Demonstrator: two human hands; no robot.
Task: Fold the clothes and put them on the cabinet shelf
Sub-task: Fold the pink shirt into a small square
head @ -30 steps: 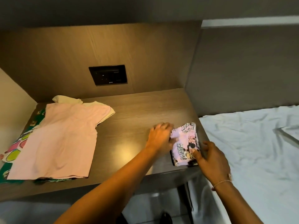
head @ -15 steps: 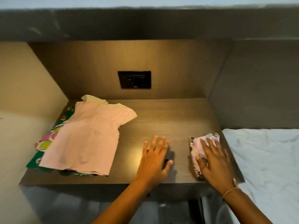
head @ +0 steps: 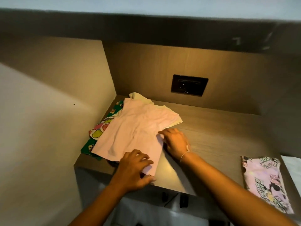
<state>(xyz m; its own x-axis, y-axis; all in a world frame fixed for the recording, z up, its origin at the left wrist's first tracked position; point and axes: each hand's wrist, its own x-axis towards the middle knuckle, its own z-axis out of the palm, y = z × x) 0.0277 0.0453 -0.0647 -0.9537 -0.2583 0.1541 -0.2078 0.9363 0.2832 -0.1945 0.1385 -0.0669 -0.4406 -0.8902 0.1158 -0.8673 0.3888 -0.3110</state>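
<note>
A pale pink shirt lies spread flat at the left of the wooden shelf, on top of a cream garment and a green patterned one. My left hand grips the pink shirt's near hem corner. My right hand pinches its right side edge at waist height. A folded pink cartoon-print garment rests alone at the shelf's right front corner, away from both hands.
A dark wall socket is set in the back panel. A side wall closes the shelf on the left. White bedding borders the right edge. Bare wood lies between the two piles.
Both hands left the folded print garment at the right and moved left onto the pink shirt, taking hold of its hem and side. My view swung left.
</note>
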